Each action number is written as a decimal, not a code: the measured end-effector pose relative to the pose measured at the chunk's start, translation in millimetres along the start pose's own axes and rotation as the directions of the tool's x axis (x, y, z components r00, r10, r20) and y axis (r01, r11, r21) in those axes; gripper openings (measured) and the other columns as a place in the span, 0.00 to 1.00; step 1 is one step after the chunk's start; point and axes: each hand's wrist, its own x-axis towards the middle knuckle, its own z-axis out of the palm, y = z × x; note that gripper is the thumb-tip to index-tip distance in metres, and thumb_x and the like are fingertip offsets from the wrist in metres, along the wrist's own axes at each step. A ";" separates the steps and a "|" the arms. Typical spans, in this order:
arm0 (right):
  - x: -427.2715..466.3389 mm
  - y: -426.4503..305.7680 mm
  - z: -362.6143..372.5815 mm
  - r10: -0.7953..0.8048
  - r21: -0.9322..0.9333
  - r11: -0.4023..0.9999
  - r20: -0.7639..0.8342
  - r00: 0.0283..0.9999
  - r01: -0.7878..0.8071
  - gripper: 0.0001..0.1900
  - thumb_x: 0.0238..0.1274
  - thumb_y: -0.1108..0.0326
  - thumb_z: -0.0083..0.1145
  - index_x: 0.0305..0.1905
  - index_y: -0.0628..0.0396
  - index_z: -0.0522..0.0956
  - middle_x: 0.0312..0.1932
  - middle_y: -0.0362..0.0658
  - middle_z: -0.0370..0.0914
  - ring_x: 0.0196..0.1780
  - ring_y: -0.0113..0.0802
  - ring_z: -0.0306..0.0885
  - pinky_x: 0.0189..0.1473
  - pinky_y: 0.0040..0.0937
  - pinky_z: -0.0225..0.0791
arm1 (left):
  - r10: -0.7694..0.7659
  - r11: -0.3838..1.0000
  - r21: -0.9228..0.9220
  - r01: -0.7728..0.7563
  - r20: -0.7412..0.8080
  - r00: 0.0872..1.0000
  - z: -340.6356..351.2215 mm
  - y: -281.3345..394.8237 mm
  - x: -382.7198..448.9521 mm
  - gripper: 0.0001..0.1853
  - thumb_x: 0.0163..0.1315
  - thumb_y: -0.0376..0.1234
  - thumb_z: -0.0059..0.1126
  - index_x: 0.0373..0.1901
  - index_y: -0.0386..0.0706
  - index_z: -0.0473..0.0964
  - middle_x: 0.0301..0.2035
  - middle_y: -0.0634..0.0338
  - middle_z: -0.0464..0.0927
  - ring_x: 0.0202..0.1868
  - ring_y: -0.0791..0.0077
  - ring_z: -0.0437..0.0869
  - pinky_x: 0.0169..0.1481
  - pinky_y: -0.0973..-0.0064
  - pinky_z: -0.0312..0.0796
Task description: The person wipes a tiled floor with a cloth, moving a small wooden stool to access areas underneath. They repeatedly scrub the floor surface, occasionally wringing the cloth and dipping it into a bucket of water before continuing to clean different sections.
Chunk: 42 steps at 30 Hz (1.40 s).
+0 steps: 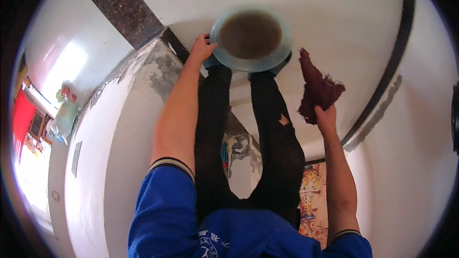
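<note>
A pale blue basin [251, 65] holds murky brown water [250, 35] and is in front of my feet, covering part of my shoes. My left hand [203, 48] grips its left rim, with the thumb on the near side. Whether the basin rests on the floor or hangs just above it, I cannot tell. Off to the right, apart from the basin, my right hand [326, 119] holds a bunched maroon cloth [317, 87] with frayed edges. The cloth hangs over the light floor.
A wall corner with peeling paint [157, 64] stands close to my left arm. Dark floor trim [118, 7] runs at upper left, and a dark baseboard [389, 71] curves along the right wall. A patterned panel [311, 200] is behind me; a plastic bag [65, 116] is at far left.
</note>
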 end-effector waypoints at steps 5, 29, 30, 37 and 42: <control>20.4 8.7 6.2 -0.052 0.076 0.996 0.058 0.997 0.048 0.29 0.56 0.68 0.60 0.64 0.64 0.76 0.56 0.51 0.84 0.60 0.42 0.82 0.64 0.39 0.73 | 0.080 0.994 -0.085 -0.072 0.096 0.992 20.7 31.4 8.3 0.30 0.59 0.39 0.66 0.65 0.41 0.76 0.58 0.41 0.83 0.63 0.48 0.82 0.67 0.57 0.73; 8.7 -20.7 4.4 0.011 -0.018 1.000 0.170 0.985 -0.008 0.27 0.58 0.71 0.56 0.65 0.65 0.75 0.57 0.47 0.83 0.57 0.39 0.81 0.63 0.36 0.73 | 0.070 0.910 -0.412 -0.047 0.040 0.997 -57.0 48.3 29.8 0.20 0.60 0.32 0.63 0.54 0.34 0.82 0.43 0.50 0.87 0.44 0.59 0.88 0.51 0.61 0.80; 6.5 -27.1 1.6 0.033 -0.057 0.998 0.181 0.983 -0.023 0.27 0.58 0.71 0.56 0.65 0.65 0.75 0.57 0.48 0.83 0.58 0.38 0.81 0.63 0.36 0.73 | 0.060 0.898 -0.438 -0.047 0.016 0.998 -65.7 46.1 31.4 0.20 0.60 0.31 0.64 0.54 0.34 0.82 0.42 0.53 0.87 0.43 0.62 0.88 0.49 0.62 0.80; 8.3 -37.6 -6.2 -0.031 0.052 0.998 0.201 0.979 0.020 0.26 0.56 0.74 0.54 0.63 0.64 0.76 0.55 0.48 0.84 0.57 0.39 0.82 0.63 0.37 0.73 | -0.007 0.606 -0.795 -0.040 -0.055 0.998 -159.9 41.1 56.2 0.15 0.60 0.32 0.68 0.44 0.30 0.84 0.39 0.51 0.86 0.36 0.64 0.84 0.38 0.62 0.75; 16.5 -23.3 -17.9 -0.019 -0.030 0.999 0.157 0.987 0.024 0.27 0.55 0.73 0.55 0.64 0.63 0.76 0.55 0.48 0.84 0.57 0.40 0.82 0.64 0.38 0.72 | 0.012 0.389 -0.907 -0.162 -0.170 0.985 -215.6 45.5 80.2 0.21 0.66 0.28 0.60 0.59 0.28 0.74 0.51 0.47 0.83 0.47 0.57 0.88 0.53 0.60 0.81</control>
